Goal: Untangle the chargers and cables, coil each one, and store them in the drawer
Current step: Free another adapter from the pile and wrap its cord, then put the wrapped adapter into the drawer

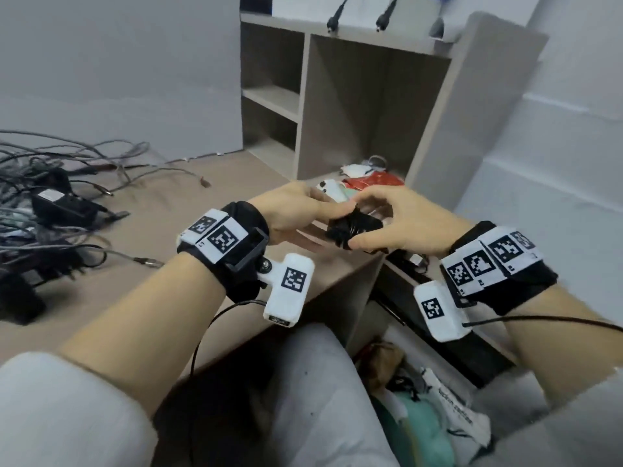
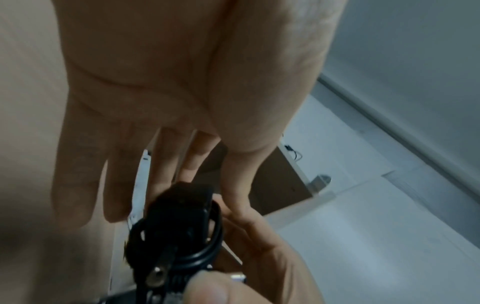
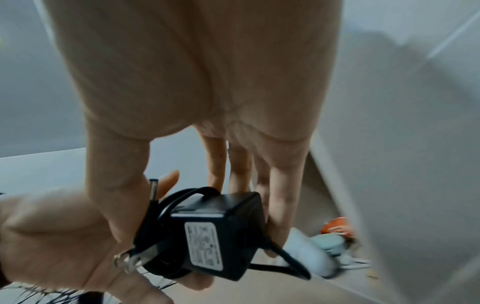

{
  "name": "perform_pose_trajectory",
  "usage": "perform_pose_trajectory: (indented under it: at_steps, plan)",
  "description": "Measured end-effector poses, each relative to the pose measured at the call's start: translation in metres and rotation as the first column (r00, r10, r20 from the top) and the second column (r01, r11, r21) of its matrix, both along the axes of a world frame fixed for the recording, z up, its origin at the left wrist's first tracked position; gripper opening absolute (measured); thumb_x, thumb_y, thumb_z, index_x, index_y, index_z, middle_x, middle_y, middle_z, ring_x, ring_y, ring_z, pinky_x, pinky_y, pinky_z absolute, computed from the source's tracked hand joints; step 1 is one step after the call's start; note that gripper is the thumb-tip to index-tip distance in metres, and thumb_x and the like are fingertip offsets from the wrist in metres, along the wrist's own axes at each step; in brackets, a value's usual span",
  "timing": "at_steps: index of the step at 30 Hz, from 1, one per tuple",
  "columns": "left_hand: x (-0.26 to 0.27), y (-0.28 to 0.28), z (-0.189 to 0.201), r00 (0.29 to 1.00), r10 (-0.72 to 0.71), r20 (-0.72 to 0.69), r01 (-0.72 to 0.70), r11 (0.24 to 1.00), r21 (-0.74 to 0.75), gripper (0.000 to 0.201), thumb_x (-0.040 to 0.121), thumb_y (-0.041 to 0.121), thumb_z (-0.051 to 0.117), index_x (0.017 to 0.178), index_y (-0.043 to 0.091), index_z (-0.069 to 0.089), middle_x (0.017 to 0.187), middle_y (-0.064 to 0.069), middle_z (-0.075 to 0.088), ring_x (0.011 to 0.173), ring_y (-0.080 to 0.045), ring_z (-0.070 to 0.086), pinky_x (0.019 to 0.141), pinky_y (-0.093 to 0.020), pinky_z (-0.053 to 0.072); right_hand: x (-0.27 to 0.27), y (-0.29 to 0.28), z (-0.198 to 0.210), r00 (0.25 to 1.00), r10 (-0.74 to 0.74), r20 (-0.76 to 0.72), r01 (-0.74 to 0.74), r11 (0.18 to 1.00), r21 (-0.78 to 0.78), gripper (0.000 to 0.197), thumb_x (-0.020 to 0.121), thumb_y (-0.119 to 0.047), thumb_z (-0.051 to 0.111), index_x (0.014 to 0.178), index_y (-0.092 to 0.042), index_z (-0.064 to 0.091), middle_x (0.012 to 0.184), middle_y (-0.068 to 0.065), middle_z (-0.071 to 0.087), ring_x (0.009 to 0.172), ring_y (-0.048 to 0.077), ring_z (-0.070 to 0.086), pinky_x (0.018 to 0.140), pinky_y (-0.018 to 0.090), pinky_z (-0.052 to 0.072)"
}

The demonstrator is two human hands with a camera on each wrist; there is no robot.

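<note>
Above desk edge (image 1: 337, 281): left hand (image 1: 290, 214), right hand (image 1: 397, 227) both grasping coiled black charger (image 1: 354, 230).

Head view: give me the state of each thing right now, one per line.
Black charger: cable coiled around it, held between both hands.
Left hand: grips the charger.
Right hand: pinches the charger.
Cable pile: tangled on the desk.
Drawer: open, below the hands.
</note>
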State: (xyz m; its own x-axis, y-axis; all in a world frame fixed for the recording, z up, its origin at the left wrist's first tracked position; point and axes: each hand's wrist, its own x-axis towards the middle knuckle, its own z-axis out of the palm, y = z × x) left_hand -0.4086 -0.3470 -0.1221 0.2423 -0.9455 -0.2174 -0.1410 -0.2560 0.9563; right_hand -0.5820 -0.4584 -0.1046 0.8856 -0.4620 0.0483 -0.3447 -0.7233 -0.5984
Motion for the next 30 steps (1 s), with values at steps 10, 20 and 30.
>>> perform_pose_trajectory:
  at_steps: [10,20,30]
  plan:
    - [-0.099,-0.116,-0.040,0.985,0.058,-0.164,-0.024,0.979,0.204,0.031,0.105,0.029,0.053,0.095,0.001,0.060,0.080,-0.013,0.065,0.069,-0.024,0.068,0.060,-0.035,0.063,-0.107,-0.132,-0.049,0.865,-0.492,-0.098,0.502,0.853,0.146,0.048,0.073,-0.029,0.088,0.112,-0.017,0.062,0.091,0.000,0.068,0.075,0.007,0.069,0.072,0.024,0.057]
    - [-0.125,-0.176,-0.120,0.927,0.277,-0.251,-0.133,0.873,0.469,0.042,0.105,0.031,0.051,0.085,-0.006,0.055,0.069,-0.021,0.059,0.062,-0.033,0.064,0.045,-0.041,0.059,-0.064,-0.218,-0.118,0.694,-0.529,-0.488,0.572,0.817,-0.072,0.047,0.069,-0.036,0.087,0.095,-0.006,0.063,0.082,0.006,0.064,0.073,0.021,0.061,0.057,0.027,0.045]
    - [-0.127,-0.179,-0.147,0.981,0.192,-0.029,-0.169,0.916,0.364,0.027,0.097,0.012,0.064,0.086,-0.013,0.061,0.066,-0.022,0.066,0.055,-0.033,0.068,0.063,-0.051,0.063,-0.043,-0.223,-0.153,0.665,-0.414,-0.621,0.517,0.856,-0.017,0.067,0.046,-0.046,0.095,0.095,-0.009,0.069,0.092,0.013,0.076,0.086,0.034,0.073,0.083,0.052,0.060]
